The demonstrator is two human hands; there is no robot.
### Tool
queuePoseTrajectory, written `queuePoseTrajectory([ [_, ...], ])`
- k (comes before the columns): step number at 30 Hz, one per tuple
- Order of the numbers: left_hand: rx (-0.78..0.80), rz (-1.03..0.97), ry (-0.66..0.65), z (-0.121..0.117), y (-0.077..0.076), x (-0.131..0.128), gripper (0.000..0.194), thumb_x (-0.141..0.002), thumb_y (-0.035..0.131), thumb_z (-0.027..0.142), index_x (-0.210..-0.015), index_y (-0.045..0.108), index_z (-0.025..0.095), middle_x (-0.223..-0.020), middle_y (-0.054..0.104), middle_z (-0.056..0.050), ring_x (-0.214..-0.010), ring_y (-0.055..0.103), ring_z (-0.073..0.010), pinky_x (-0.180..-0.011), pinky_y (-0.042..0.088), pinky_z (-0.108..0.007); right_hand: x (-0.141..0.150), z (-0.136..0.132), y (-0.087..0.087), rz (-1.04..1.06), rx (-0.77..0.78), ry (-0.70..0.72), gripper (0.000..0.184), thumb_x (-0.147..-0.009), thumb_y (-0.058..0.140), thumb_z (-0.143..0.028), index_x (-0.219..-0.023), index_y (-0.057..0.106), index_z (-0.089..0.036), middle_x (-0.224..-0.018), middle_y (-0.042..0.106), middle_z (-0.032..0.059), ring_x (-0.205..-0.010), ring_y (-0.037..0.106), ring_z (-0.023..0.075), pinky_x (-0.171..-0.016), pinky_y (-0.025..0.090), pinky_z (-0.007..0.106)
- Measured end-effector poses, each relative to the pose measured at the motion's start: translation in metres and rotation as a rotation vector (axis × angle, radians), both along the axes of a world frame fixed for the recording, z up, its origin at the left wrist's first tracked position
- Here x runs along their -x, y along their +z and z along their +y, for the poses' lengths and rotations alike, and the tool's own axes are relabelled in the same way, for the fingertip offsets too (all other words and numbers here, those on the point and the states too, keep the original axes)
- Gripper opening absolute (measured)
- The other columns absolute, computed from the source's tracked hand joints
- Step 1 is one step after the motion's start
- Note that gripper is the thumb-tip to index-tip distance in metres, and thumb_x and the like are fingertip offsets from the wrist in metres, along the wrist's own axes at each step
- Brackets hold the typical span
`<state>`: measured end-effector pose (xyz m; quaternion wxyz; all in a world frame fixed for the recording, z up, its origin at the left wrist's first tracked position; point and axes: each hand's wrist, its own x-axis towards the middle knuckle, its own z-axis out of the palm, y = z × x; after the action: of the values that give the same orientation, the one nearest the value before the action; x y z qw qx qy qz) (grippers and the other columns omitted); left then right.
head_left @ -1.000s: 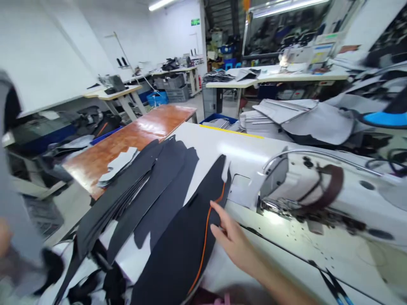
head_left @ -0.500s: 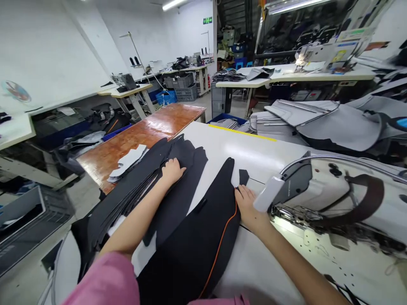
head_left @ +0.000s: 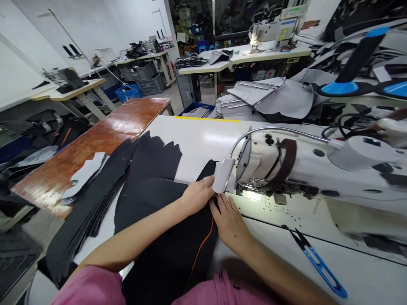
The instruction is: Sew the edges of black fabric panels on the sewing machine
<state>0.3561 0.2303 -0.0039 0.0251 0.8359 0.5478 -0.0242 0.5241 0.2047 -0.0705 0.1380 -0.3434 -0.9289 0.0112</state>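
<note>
A black fabric piece (head_left: 171, 237) with an orange cord (head_left: 202, 245) along its right side lies in front of me, its narrow end beside the sewing machine (head_left: 270, 169). My left hand (head_left: 197, 197) is closed on the edge of this piece near that end; its fingertips are partly hidden behind the white lamp head (head_left: 222, 174). Just below, my right hand (head_left: 231, 222) rests on the right edge with fingers stretched out flat, close to the left fingertips. Another black fabric piece (head_left: 155, 159) lies beyond my left forearm.
A stack of black pieces (head_left: 92, 203) lies at the left, beside white cut pieces (head_left: 84, 176) on the brown wooden table (head_left: 127, 120). Blue thread snips (head_left: 321, 264) lie at the right front. Grey panels (head_left: 270, 99) are piled behind the machine.
My left hand has left the black stack and moved right to the cord-edged piece. That piece has shifted closer to the machine with my right hand. The view has turned right.
</note>
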Motion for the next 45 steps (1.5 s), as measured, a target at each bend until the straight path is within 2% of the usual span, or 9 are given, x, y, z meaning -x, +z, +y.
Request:
queuePoseTrajectory([
  [2, 0.072, -0.063, -0.067, -0.003, -0.011, -0.02, 0.034, -0.087, 0.041, 0.012, -0.119, 0.054, 0.017, -0.118, 0.059, -0.01, -0.097, 0.061, -0.0207, -0.077, 0.053, -0.031, -0.013, -0.008, 0.0, 0.009, 0.044, 0.012, 0.05, -0.084, 0.048, -0.014, -0.134, 0.05, -0.01, -0.138, 0.046, 0.0204, -0.133, 0.037, 0.0328, -0.11, 0.032, 0.052],
  [5, 0.096, -0.159, -0.088, -0.008, -0.017, -0.032, 0.032, -0.082, 0.044, 0.01, -0.111, 0.058, 0.015, -0.131, 0.053, -0.011, -0.103, 0.057, -0.0224, -0.085, 0.053, -0.035, -0.031, -0.018, -0.002, 0.02, 0.091, 0.015, 0.048, -0.086, 0.047, -0.017, -0.133, 0.05, -0.011, -0.139, 0.045, 0.0188, -0.135, 0.034, 0.0312, -0.111, 0.029, 0.052],
  [11, 0.142, -0.27, -0.168, -0.008, -0.015, -0.038, 0.031, -0.074, 0.044, 0.005, -0.101, 0.056, 0.013, -0.137, 0.049, -0.013, -0.109, 0.051, -0.0245, -0.09, 0.052, -0.041, -0.041, -0.026, -0.005, 0.099, 0.123, -0.01, 0.045, -0.09, 0.04, -0.014, -0.133, 0.049, -0.014, -0.14, 0.046, 0.0137, -0.136, 0.03, 0.0245, -0.116, 0.019, 0.051],
  [18, 0.13, -0.326, -0.195, -0.001, -0.02, -0.041, 0.036, -0.068, 0.043, -0.001, -0.1, 0.053, 0.013, -0.135, 0.05, -0.015, -0.113, 0.047, -0.0246, -0.098, 0.047, -0.043, -0.041, -0.022, 0.005, 0.081, 0.275, -0.036, 0.044, -0.091, 0.036, -0.015, -0.133, 0.048, -0.013, -0.142, 0.044, 0.016, -0.136, 0.03, 0.0282, -0.111, 0.016, 0.064],
  [22, 0.13, -0.336, -0.221, 0.004, -0.02, -0.044, 0.039, -0.068, 0.043, -0.001, -0.104, 0.053, 0.012, -0.131, 0.052, -0.016, -0.111, 0.048, -0.0247, -0.099, 0.046, -0.043, -0.046, -0.02, 0.008, 0.08, 0.293, -0.042, 0.045, -0.09, 0.036, -0.015, -0.134, 0.047, -0.012, -0.142, 0.042, 0.0183, -0.136, 0.029, 0.0295, -0.108, 0.013, 0.069],
  [26, 0.162, -0.32, -0.238, 0.01, -0.016, -0.051, 0.042, -0.067, 0.044, 0.0, -0.106, 0.053, 0.012, -0.129, 0.053, -0.015, -0.115, 0.046, -0.0251, -0.099, 0.045, -0.042, -0.051, -0.019, 0.009, 0.087, 0.274, -0.051, 0.044, -0.09, 0.036, -0.015, -0.132, 0.048, -0.011, -0.141, 0.043, 0.0197, -0.135, 0.03, 0.0298, -0.107, 0.012, 0.07],
  [32, 0.163, -0.232, -0.23, 0.013, -0.012, -0.061, 0.026, -0.075, 0.043, 0.003, -0.096, 0.055, 0.013, -0.116, 0.057, -0.015, -0.11, 0.049, -0.0254, -0.093, 0.048, -0.041, -0.054, -0.021, 0.007, 0.066, 0.248, -0.071, 0.044, -0.089, 0.039, -0.017, -0.131, 0.049, -0.01, -0.14, 0.043, 0.0213, -0.135, 0.03, 0.0311, -0.108, 0.011, 0.069],
  [40, 0.204, -0.112, -0.227, 0.01, -0.003, -0.064, 0.027, -0.08, 0.043, 0.006, -0.102, 0.057, 0.014, -0.118, 0.055, -0.014, -0.11, 0.049, -0.0256, -0.092, 0.048, -0.041, -0.053, -0.023, 0.004, 0.032, 0.182, -0.075, 0.049, -0.087, 0.04, -0.016, -0.136, 0.045, -0.008, -0.139, 0.045, 0.0215, -0.135, 0.031, 0.0314, -0.111, 0.011, 0.065],
  [45, 0.223, -0.022, -0.216, 0.015, 0.002, -0.071, 0.022, -0.082, 0.043, 0.007, -0.098, 0.057, 0.012, -0.115, 0.056, -0.015, -0.108, 0.05, -0.0254, -0.088, 0.05, -0.036, -0.054, -0.019, 0.001, 0.031, 0.147, -0.086, 0.051, -0.085, 0.044, -0.016, -0.134, 0.047, -0.007, -0.138, 0.046, 0.0214, -0.134, 0.032, 0.0318, -0.112, 0.015, 0.061],
])
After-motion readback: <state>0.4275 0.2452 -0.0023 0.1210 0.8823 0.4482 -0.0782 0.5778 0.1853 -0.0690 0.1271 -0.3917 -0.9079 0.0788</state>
